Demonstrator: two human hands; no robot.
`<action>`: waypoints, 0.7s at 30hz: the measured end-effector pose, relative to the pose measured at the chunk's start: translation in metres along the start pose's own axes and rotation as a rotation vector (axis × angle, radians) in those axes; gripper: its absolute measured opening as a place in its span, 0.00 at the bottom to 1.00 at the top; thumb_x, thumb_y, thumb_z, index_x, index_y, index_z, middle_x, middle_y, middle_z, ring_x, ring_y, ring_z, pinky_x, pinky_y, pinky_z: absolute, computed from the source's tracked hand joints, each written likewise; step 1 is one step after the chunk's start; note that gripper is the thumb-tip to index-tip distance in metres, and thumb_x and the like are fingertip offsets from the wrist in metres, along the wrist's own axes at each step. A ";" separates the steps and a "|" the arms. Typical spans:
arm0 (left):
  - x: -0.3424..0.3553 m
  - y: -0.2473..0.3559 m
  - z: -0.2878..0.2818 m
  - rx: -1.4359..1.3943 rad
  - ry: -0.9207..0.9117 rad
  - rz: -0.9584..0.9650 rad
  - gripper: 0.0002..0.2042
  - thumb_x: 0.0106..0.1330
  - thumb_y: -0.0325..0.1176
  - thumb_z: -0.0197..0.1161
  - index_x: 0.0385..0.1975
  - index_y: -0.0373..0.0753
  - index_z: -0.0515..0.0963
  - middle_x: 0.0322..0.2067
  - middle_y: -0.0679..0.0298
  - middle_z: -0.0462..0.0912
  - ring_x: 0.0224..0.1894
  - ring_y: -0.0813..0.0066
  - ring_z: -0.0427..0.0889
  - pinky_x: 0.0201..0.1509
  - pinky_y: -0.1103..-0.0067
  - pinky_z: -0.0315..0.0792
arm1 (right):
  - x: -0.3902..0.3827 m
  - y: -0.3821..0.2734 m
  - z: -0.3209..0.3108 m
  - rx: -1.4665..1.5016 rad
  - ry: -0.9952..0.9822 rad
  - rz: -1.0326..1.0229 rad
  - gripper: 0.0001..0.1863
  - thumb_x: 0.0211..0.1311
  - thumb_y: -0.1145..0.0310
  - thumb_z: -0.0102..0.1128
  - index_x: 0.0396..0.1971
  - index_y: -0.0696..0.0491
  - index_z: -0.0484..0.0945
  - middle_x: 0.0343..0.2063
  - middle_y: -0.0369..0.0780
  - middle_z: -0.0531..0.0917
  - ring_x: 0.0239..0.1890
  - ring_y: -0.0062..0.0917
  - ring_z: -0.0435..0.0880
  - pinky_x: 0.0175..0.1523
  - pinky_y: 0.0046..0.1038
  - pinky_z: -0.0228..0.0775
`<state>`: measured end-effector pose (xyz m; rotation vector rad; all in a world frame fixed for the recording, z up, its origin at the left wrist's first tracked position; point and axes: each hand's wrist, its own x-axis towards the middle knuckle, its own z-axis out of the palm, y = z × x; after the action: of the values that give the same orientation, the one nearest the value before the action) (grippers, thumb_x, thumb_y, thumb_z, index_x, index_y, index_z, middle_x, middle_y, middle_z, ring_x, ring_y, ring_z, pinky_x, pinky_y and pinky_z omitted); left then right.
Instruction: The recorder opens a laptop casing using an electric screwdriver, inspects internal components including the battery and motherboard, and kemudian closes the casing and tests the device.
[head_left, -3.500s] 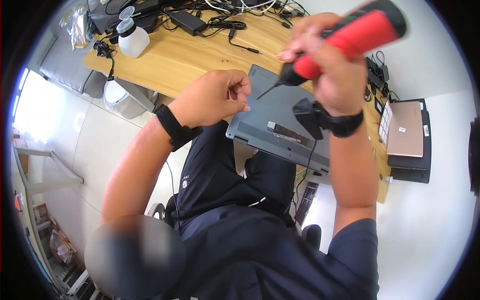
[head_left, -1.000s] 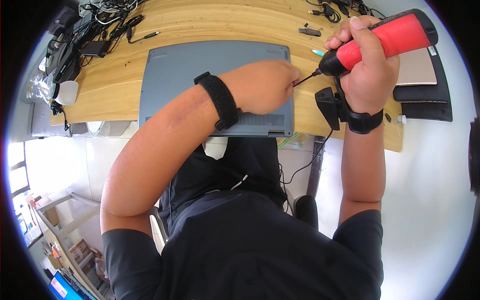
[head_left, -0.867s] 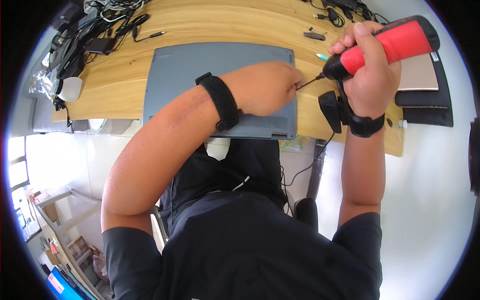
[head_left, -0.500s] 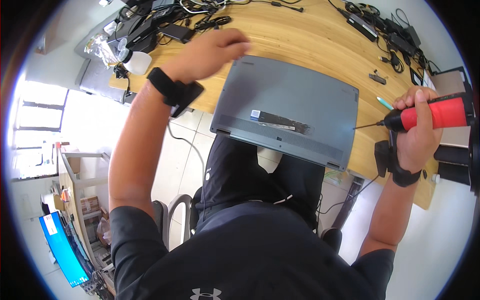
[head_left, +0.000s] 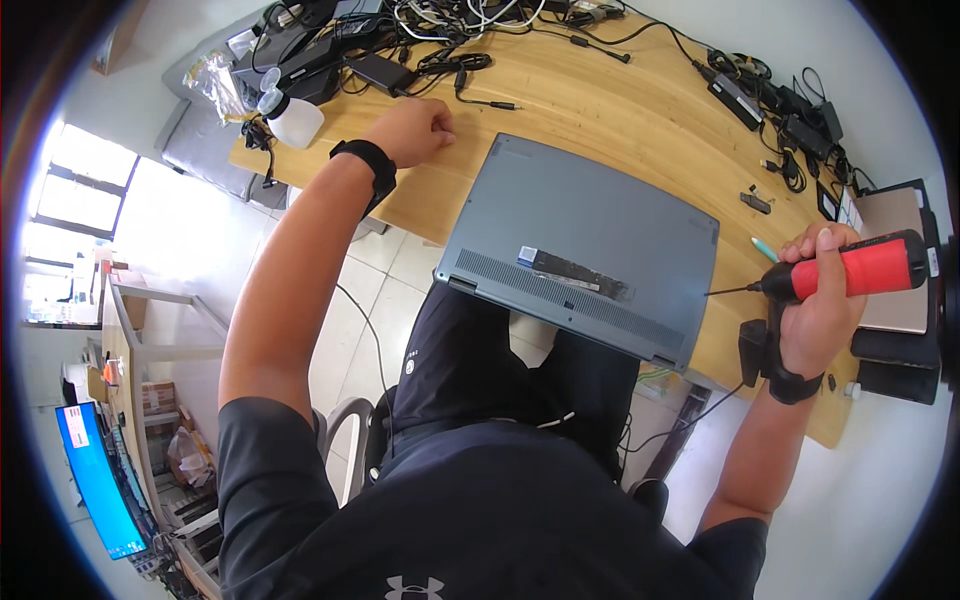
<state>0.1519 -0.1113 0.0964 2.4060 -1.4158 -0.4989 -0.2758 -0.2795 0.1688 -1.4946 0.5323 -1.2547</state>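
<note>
**Driver lifted off to the side, laptop lying belly-up**

A grey laptop lies upside down on the wooden desk, its bottom panel facing up and its near edge hanging a little over the desk edge above the person's lap. That way up makes sense: the vent slots and the dark strip along the underside are exposed, and so, I would judge, are the screws of the panel, though they are too small to make out.

The right hand is wrapped fully around a red electric screwdriver, held nearly level just off the laptop's right edge, its thin bit pointing back toward the panel without touching it. A fist grip like that keeps the tool steady and the thumb near the body of it. A black strap with a small box sits on that wrist.

The left hand rests on the desk just beyond the laptop's far left corner, curled loosely into a fist; whether anything small is pinched inside it I cannot tell. It wears a black wristband.

Further from the laptop on that far side stand a white plastic bottle and a heap of black chargers and cables, pushed back to leave the middle free. Past the laptop's right edge, beyond the screwdriver, lie more adapters and a stack of flat devices. A small teal pen-like thing lies between the laptop and the right hand.
</note>
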 end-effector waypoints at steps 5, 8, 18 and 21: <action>0.006 0.001 0.005 0.024 0.045 0.067 0.08 0.64 0.31 0.66 0.36 0.33 0.80 0.29 0.58 0.84 0.34 0.67 0.82 0.41 0.73 0.75 | 0.000 -0.001 -0.001 0.023 0.010 0.015 0.06 0.66 0.74 0.59 0.34 0.57 0.71 0.25 0.39 0.76 0.27 0.24 0.77 0.39 0.29 0.74; 0.005 0.003 0.006 0.003 0.029 0.053 0.08 0.65 0.32 0.64 0.38 0.33 0.79 0.32 0.56 0.85 0.37 0.61 0.83 0.43 0.71 0.75 | -0.001 -0.001 -0.001 0.017 -0.008 -0.002 0.06 0.66 0.74 0.60 0.34 0.57 0.72 0.25 0.39 0.76 0.28 0.24 0.77 0.39 0.29 0.74; 0.005 0.000 0.012 0.128 0.055 0.095 0.09 0.70 0.32 0.57 0.40 0.32 0.78 0.39 0.49 0.84 0.45 0.48 0.81 0.48 0.65 0.74 | -0.001 0.000 -0.003 0.034 0.009 0.003 0.05 0.66 0.75 0.60 0.34 0.57 0.72 0.25 0.39 0.77 0.28 0.24 0.77 0.39 0.30 0.75; 0.004 -0.002 0.012 0.100 0.073 0.103 0.10 0.70 0.33 0.56 0.39 0.32 0.78 0.38 0.48 0.84 0.43 0.49 0.82 0.46 0.66 0.74 | -0.002 -0.001 -0.003 0.044 0.006 0.001 0.05 0.65 0.75 0.60 0.34 0.57 0.72 0.26 0.39 0.77 0.28 0.24 0.78 0.39 0.30 0.75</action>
<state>0.1501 -0.1152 0.0845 2.3861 -1.5578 -0.3192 -0.2795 -0.2789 0.1682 -1.4539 0.5058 -1.2623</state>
